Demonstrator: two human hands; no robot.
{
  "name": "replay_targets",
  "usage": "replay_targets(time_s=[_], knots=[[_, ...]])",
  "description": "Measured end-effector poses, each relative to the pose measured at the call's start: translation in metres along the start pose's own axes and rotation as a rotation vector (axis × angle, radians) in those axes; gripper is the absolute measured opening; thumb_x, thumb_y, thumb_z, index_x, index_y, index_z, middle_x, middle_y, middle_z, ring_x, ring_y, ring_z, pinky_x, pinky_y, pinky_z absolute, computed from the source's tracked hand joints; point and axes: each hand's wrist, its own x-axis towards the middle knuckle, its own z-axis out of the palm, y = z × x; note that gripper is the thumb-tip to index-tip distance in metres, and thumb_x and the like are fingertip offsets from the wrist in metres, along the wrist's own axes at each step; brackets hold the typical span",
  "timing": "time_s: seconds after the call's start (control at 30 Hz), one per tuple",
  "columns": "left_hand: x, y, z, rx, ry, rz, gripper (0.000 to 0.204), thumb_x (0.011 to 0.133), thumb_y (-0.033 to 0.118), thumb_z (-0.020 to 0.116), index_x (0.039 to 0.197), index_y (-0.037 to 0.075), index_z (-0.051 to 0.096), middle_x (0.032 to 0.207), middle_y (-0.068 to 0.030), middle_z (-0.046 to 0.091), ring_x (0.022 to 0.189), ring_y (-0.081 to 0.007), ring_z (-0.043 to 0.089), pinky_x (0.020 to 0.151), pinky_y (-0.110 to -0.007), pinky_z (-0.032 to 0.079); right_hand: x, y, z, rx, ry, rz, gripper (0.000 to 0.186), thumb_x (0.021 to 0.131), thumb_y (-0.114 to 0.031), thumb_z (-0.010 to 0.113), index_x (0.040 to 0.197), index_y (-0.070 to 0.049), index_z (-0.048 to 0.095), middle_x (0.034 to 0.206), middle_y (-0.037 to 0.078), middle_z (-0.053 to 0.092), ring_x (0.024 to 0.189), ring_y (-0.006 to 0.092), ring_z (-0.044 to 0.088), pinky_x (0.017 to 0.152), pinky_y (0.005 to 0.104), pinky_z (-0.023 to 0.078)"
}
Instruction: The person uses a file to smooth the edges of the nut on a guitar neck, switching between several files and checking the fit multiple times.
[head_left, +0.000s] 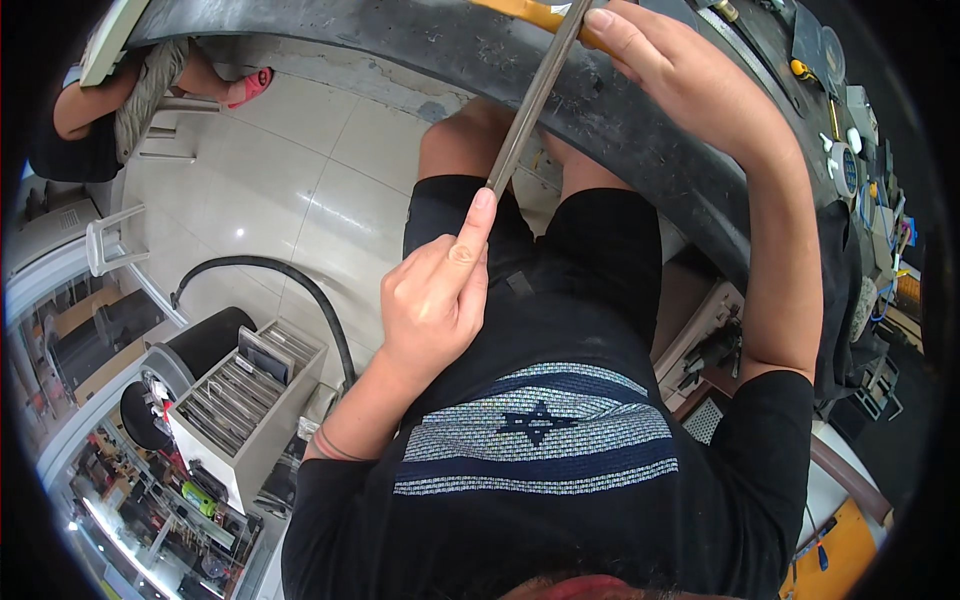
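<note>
A long, narrow grey metal bar (pixel 537 105), which looks like a file, slants from my left hand up to the top edge of the view. My left hand (pixel 437 290) is closed round its near end, with the index finger stretched along it. At the far end my right hand (pixel 690 75) has its thumb against the bar; its other fingers are mostly hidden. Beside that thumb lies an orange-yellow piece (pixel 520 9), partly cut off by the top edge. Both hands are over the front edge of the dark workbench (pixel 390 65).
Tools and small parts, among them a round gauge (pixel 845 168), crowd the bench's right end. A grey-white drawer unit (pixel 245 400) filled with flat plates stands at my left, near a black hose (pixel 300 283). Another person's leg with a pink sandal (pixel 250 88) shows at upper left.
</note>
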Motion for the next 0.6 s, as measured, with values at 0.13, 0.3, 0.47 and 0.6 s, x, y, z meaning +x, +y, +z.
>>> replay_targets(time_s=[0.13, 0.3, 0.47, 0.6], knots=[[0.015, 0.005, 0.000, 0.004, -0.018, -0.025, 0.074, 0.091, -0.009, 0.078, 0.162, 0.010, 0.068, 0.069, -0.0069, 0.057, 0.057, -0.0249, 0.058, 0.059, -0.041, 0.052, -0.008, -0.017, 0.006, -0.153, 0.001, 0.066, 0.054, 0.123, -0.044, 0.044, 0.124, 0.003, 0.070, 0.115, 0.029, 0.075, 0.113, 0.0481, 0.071, 0.099, 0.0510, 0.055], [0.039, 0.011, 0.000, 0.031, -0.055, -0.050, 0.076, 0.094, -0.007, 0.077, 0.166, 0.015, 0.065, 0.070, -0.0087, 0.061, 0.060, -0.0288, 0.062, 0.060, -0.044, 0.053, -0.014, -0.001, 0.042, -0.301, 0.255, -0.184, 0.041, 0.120, -0.041, 0.055, 0.112, -0.001, 0.062, 0.100, 0.024, 0.072, 0.100, 0.0467, 0.072, 0.084, 0.0561, 0.055], [0.071, 0.018, 0.001, 0.050, -0.093, -0.072, 0.073, 0.097, -0.005, 0.075, 0.166, 0.015, 0.064, 0.077, -0.0119, 0.069, 0.065, -0.0303, 0.068, 0.063, -0.044, 0.055, -0.019, 0.001, 0.071, -0.434, 0.404, -0.234, 0.044, 0.116, -0.044, 0.064, 0.102, -0.002, 0.064, 0.091, 0.019, 0.078, 0.085, 0.0399, 0.079, 0.073, 0.0485, 0.063], [0.075, 0.008, 0.011, -0.095, 0.047, -0.010, 0.067, 0.099, -0.007, 0.073, 0.164, 0.010, 0.066, 0.081, -0.0133, 0.072, 0.066, -0.0269, 0.067, 0.065, -0.040, 0.056, -0.017, 0.001, 0.070, -0.407, 0.413, -0.265, 0.044, 0.116, -0.044, 0.064, 0.102, -0.002, 0.064, 0.090, 0.019, 0.078, 0.085, 0.0405, 0.079, 0.073, 0.0487, 0.063]])
